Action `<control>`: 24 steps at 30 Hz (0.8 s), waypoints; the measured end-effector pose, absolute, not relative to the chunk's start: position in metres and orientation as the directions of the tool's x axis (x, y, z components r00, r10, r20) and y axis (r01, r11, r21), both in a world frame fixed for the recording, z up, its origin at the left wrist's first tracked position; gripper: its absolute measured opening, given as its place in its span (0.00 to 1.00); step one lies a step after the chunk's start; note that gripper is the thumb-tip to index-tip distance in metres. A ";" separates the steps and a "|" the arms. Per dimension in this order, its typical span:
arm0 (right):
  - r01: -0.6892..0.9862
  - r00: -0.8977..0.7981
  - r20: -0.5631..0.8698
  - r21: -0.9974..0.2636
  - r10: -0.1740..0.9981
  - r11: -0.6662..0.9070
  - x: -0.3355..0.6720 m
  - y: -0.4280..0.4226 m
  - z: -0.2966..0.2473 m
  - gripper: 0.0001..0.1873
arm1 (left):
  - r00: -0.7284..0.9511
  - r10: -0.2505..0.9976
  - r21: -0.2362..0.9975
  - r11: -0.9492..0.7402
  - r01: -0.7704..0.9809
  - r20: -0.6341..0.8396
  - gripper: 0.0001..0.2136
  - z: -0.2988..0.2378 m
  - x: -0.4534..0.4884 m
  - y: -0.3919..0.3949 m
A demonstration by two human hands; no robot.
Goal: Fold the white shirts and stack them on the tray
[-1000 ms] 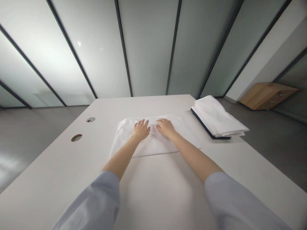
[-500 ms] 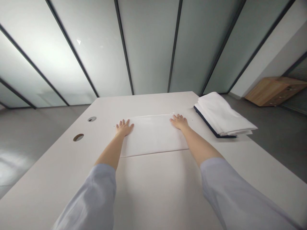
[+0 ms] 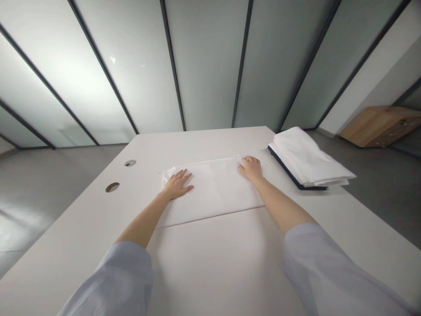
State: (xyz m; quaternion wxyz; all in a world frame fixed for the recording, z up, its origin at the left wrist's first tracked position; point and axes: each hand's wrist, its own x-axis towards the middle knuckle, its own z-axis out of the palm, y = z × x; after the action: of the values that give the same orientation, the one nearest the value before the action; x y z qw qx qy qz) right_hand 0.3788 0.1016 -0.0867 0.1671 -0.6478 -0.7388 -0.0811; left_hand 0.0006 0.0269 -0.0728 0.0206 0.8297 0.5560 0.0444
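Note:
A flat white rectangular sheet-like packet (image 3: 215, 188) lies on the table in front of me, with a shiny, clear plastic-looking film at its far left corner. I cannot make out whether it is cloth inside a bag. My left hand (image 3: 177, 185) rests flat on its left part, fingers stretched out and pointing to the far right, thumb spread away. At the far right corner sits my right hand (image 3: 251, 168), its fingers bent over the edge and the thumb apart on the packet's surface.
To the right, a stack of folded white cloth (image 3: 309, 158) lies on a dark blue folded piece (image 3: 286, 169) near the edge of the white table (image 3: 210, 263). Two round holes, the nearer a cable hole (image 3: 112, 187), pierce the table's left side. Beyond are a frosted glass wall (image 3: 207, 66) and a wooden cabinet (image 3: 378, 125).
My left hand has slid inward and nearer over the packet and turned rightward. The packet's near left corner has shifted toward me, and film shows at its far left. My right hand's fingers have bent.

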 end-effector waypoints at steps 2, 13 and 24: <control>0.974 -0.157 0.383 -0.093 0.910 0.207 0.377 0.097 -0.082 0.20 | 0.371 0.929 0.101 -0.368 0.924 -0.009 0.30 -0.074 0.002 0.027; 0.874 -0.326 0.426 -0.204 0.844 0.441 0.329 0.053 -0.053 0.18 | -0.143 0.990 -0.027 0.143 0.989 0.006 0.33 -0.060 0.066 0.032; 0.908 -0.082 0.234 -0.383 0.969 0.170 0.349 0.044 -0.082 0.17 | 0.263 0.919 -0.020 -0.281 0.959 -0.292 0.25 -0.010 0.112 0.003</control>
State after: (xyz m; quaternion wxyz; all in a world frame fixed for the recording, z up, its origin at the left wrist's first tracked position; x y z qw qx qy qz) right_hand 0.3494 0.0435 -0.0820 0.2204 -0.6405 -0.7324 0.0691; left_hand 0.1118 0.0030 -0.0099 0.0806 0.7907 0.5941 -0.1240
